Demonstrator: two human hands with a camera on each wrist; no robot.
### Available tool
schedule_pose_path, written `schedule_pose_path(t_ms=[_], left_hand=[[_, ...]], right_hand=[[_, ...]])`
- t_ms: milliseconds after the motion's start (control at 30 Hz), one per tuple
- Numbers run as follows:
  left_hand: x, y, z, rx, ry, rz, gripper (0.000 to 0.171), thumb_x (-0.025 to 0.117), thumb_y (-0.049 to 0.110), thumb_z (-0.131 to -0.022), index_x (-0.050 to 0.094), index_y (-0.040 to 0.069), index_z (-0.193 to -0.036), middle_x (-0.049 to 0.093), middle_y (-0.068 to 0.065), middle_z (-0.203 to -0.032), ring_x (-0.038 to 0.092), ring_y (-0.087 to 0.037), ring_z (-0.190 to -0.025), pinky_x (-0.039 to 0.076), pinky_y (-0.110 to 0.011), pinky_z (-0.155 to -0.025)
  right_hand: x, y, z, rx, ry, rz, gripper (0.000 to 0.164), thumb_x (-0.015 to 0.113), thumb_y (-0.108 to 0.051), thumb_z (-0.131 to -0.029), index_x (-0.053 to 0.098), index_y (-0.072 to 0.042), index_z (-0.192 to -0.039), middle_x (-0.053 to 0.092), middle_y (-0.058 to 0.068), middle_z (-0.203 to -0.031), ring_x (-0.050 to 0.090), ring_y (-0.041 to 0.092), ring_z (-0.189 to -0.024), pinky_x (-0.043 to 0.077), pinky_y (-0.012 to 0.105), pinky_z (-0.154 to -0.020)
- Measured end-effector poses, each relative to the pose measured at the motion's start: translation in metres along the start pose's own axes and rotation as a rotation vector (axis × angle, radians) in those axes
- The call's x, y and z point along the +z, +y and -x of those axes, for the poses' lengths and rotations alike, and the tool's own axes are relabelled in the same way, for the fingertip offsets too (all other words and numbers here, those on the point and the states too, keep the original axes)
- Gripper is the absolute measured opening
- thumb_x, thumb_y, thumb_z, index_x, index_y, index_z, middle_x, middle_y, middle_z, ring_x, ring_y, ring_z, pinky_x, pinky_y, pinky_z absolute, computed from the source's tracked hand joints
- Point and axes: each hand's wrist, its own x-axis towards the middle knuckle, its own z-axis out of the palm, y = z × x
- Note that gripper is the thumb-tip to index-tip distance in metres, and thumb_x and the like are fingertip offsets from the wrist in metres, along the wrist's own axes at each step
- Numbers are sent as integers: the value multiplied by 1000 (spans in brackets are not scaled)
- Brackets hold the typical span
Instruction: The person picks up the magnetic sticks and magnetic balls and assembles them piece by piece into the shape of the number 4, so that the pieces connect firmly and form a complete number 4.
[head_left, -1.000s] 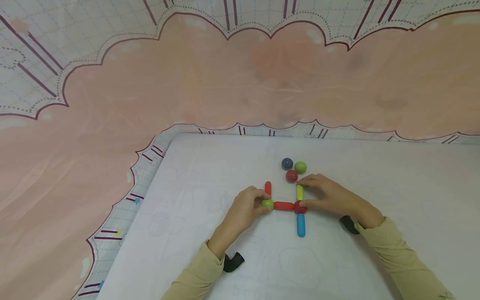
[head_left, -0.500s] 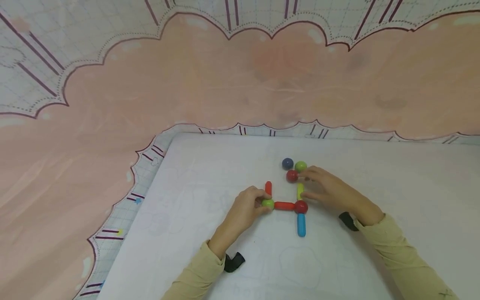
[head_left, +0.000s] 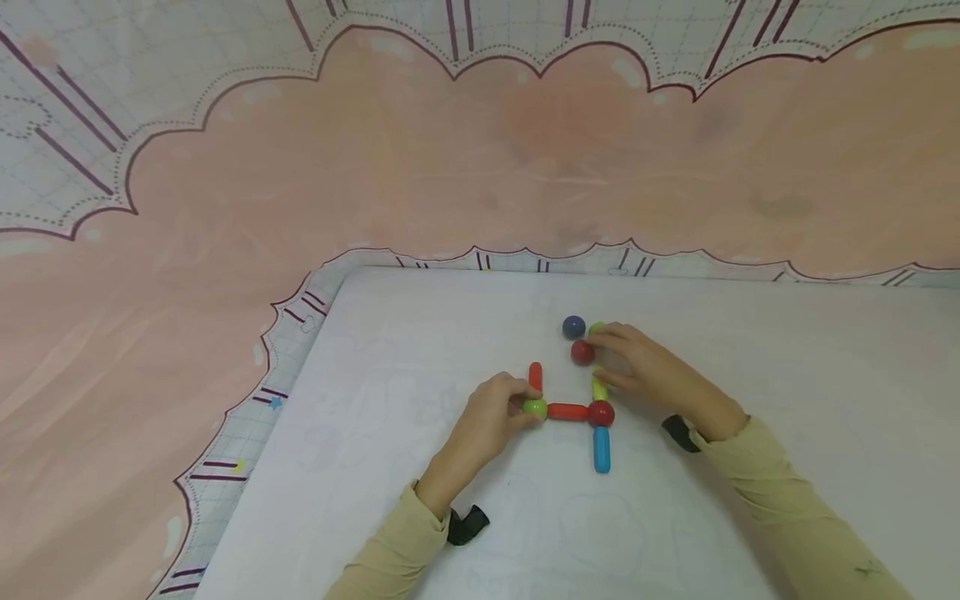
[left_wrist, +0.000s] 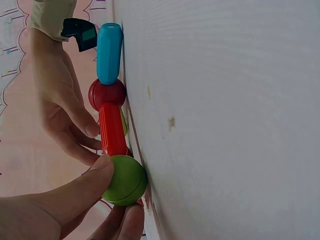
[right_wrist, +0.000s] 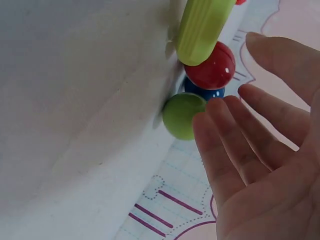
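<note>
My left hand (head_left: 492, 417) pinches a green ball (left_wrist: 126, 181) between thumb and fingers. From that ball a red stick (head_left: 567, 412) runs right to a red ball (head_left: 601, 413), and another red stick (head_left: 536, 376) points away from me. A blue stick (head_left: 602, 450) extends toward me from the red ball, a yellow-green stick (right_wrist: 202, 30) away from me. My right hand (head_left: 651, 369) has its fingers extended, with fingertips at a loose green ball (right_wrist: 184, 116). Close by are a second red ball (right_wrist: 212, 67) and a dark blue ball (head_left: 573, 327).
The pieces lie on a white tabletop (head_left: 420, 333) with a visible left and far edge. Beyond it spreads a peach cloth (head_left: 450, 167) with a scalloped, lined border. A black wrist strap piece (head_left: 468, 526) shows at the left cuff, another (head_left: 681, 434) at the right.
My right hand has left the joined red ball and moved away from me, up to the loose balls. The left hand keeps its grip on the green ball.
</note>
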Motion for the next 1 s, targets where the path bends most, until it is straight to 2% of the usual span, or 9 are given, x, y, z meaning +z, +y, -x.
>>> schedule_pose_path(t_ms=[267, 600, 1000], left_hand=[[0, 1, -1, 11, 5, 4, 27, 81, 12, -82, 75, 8, -108, 63, -1, -94, 58, -13, -83, 51, -23, -74], [0, 0, 0, 0, 2, -2, 27, 81, 11, -81, 75, 8, -108, 63, -1, -94, 58, -12, -82, 51, -22, -73], [1, 0, 0, -5, -4, -5, 27, 81, 11, -81, 75, 8, -108, 62, 0, -93, 57, -12, -82, 51, -22, -73]], right_hand=[[3, -2, -7, -35, 34, 92, 48, 77, -14, -87, 61, -4, -131, 56, 19, -133, 54, 35, -123, 50, 49, -100], [8, -5, -13, -93, 55, 113, 45, 79, -13, -85, 64, -2, -125, 60, 17, -126, 58, 31, -116, 52, 45, -98], [11, -8, -21, -53, 30, 133, 43, 78, -12, -85, 65, -1, -124, 63, 15, -120, 60, 28, -110, 53, 43, -97]])
